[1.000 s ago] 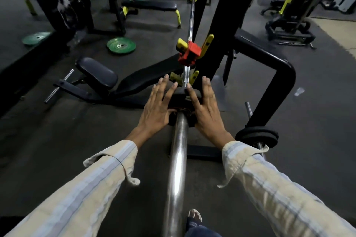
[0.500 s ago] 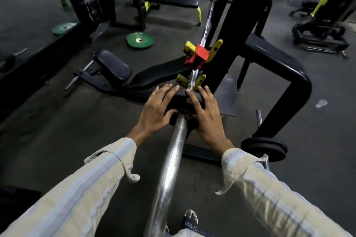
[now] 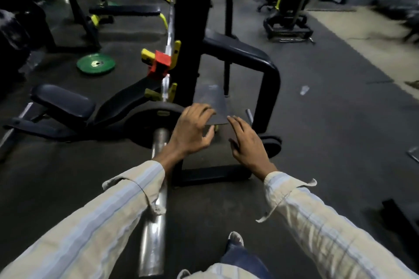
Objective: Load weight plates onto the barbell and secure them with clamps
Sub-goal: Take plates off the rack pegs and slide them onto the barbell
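The chrome barbell sleeve (image 3: 156, 210) runs from the bottom centre up towards the rack. A black weight plate (image 3: 149, 118) sits on the sleeve, pushed up near the red and yellow bar holder (image 3: 159, 64). My left hand (image 3: 191, 130) hovers just right of the plate with fingers curled and apart, holding nothing. My right hand (image 3: 248, 145) floats further right, open, with fingers spread. Low on the rack's peg behind my right hand hangs a second black plate (image 3: 271, 142). No clamp shows on the sleeve.
The black rack upright (image 3: 192, 29) and its curved side frame (image 3: 269, 75) stand right of the bar. A black bench (image 3: 65, 104) lies left. A green plate (image 3: 95, 64) rests on the floor beyond it. My shoe (image 3: 235, 239) shows at the bottom.
Both hands have left the black plate and swung right, away from the sleeve. The view has turned right. The plate stays on the sleeve.
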